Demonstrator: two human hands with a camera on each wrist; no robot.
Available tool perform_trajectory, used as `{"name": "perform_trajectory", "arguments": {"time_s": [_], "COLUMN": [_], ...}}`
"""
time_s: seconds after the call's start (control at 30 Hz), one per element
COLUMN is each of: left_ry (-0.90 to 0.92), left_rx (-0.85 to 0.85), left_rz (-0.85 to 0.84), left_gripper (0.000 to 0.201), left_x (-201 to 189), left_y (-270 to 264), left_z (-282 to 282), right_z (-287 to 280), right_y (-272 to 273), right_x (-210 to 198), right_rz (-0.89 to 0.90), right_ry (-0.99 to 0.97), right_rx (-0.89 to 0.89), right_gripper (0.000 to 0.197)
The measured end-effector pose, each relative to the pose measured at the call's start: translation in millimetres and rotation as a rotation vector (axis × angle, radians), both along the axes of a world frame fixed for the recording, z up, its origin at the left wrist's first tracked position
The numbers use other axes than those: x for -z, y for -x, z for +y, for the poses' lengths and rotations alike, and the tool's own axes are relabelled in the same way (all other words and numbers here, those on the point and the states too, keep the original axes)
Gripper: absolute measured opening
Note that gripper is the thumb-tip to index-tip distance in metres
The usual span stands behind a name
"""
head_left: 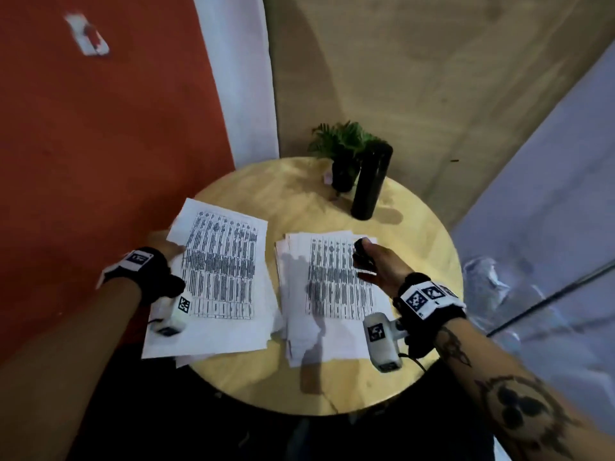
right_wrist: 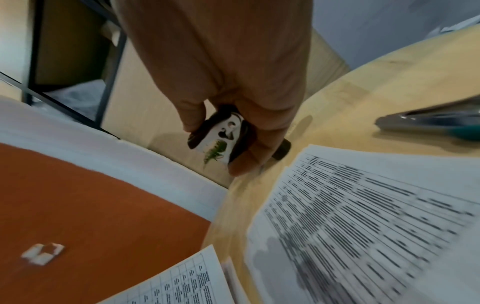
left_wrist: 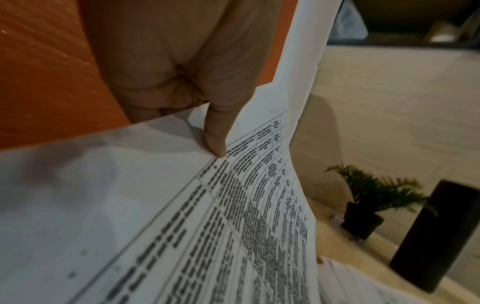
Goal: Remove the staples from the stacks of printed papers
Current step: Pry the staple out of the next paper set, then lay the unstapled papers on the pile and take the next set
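Observation:
Two stacks of printed papers lie on a round wooden table (head_left: 332, 387). My left hand (head_left: 168, 251) pinches the left stack (head_left: 219, 277) at its upper left edge. In the left wrist view the thumb (left_wrist: 215, 142) lies on the top sheet (left_wrist: 233, 226), the other fingers are curled beneath, and the sheet bows upward. My right hand (head_left: 371, 257) hovers over the upper right part of the right stack (head_left: 332, 287) and grips a black staple remover (head_left: 361, 247). Its chrome jaws (right_wrist: 221, 139) show between thumb and fingers. No staple is discernible in any view.
A small potted plant (head_left: 346, 151) and a tall black cylinder (head_left: 371, 181) stand at the table's far side. An elongated grey and teal tool (right_wrist: 428, 123) lies on the table near my right hand. An orange wall (head_left: 100, 161) is close on the left.

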State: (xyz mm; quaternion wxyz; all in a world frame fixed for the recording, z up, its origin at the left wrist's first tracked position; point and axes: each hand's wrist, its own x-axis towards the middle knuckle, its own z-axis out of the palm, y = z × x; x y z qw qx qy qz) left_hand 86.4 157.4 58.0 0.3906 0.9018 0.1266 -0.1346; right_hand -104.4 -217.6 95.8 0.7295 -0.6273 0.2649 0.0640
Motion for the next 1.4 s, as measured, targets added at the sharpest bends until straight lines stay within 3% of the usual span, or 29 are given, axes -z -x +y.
{"name": "perform_trajectory", "arguments": {"time_s": [0.1, 0.23, 0.33, 0.37, 0.47, 0.6, 0.7, 0.8, 0.9, 1.07, 1.17, 1.3, 1.4], "left_ry": [-0.167, -0.28, -0.377, -0.382, -0.403, -0.261, -0.172, -0.183, -0.273, -0.267, -0.155, -0.144, -0.084], "left_rx": [0.051, 0.027, 0.07, 0.041, -0.031, 0.162, 0.345, 0.39, 0.343, 0.31, 0.231, 0.222, 0.212], "left_rz": [0.056, 0.099, 0.044, 0.016, -0.111, -0.193, -0.027, 0.211, 0.261, 0.224, 0.252, 0.205, 0.226], "left_gripper": [0.045, 0.047, 0.084, 0.085, 0.067, 0.043, 0.038, 0.06, 0.073, 0.074, 0.066, 0.047, 0.049], "left_x": [30.7, 37.9, 52.8, 56.9, 38.6, 28.2, 49.7, 71.6, 89.0, 98.1, 99.2, 93.9, 96.5], "left_y": [-17.0, -19.4, -23.3, -26.0, -15.7, 6.1, 19.4, 30.8, 38.5, 43.0, 37.6, 41.0, 42.1], "left_z": [11.4, 10.8, 18.0, 19.2, -19.6, -105.5, -159.0, -196.5, -213.4, -221.7, -221.3, -221.7, -217.4], "right_z": [6.4, 9.3, 10.7, 11.6, 14.5, 15.8, 12.6, 13.2, 13.6, 9.5, 10.0, 7.8, 8.1], "right_y": [2.2, 0.8, -4.1, -5.6, -7.7, -13.9, -18.3, -17.9, -16.7, -18.9, -19.3, -16.3, -14.8], "right_x": [27.3, 55.5, 78.6, 86.9, 105.7, 105.3, 102.0, 105.1, 108.1, 109.3, 106.7, 104.2, 104.7], "right_rz": [0.065, 0.126, 0.23, 0.273, 0.368, 0.422, 0.447, 0.45, 0.43, 0.422, 0.417, 0.398, 0.393], "right_ry": [0.018, 0.106, 0.312, 0.389, 0.513, 0.638, 0.659, 0.711, 0.737, 0.713, 0.705, 0.652, 0.65], "right_rx": [0.01, -0.018, -0.224, -0.306, -0.437, -0.576, -0.641, -0.692, -0.702, -0.693, -0.681, -0.675, -0.672], "right_gripper": [0.02, 0.018, 0.02, 0.024, 0.023, 0.024, 0.031, 0.027, 0.024, 0.033, 0.032, 0.03, 0.03]}}
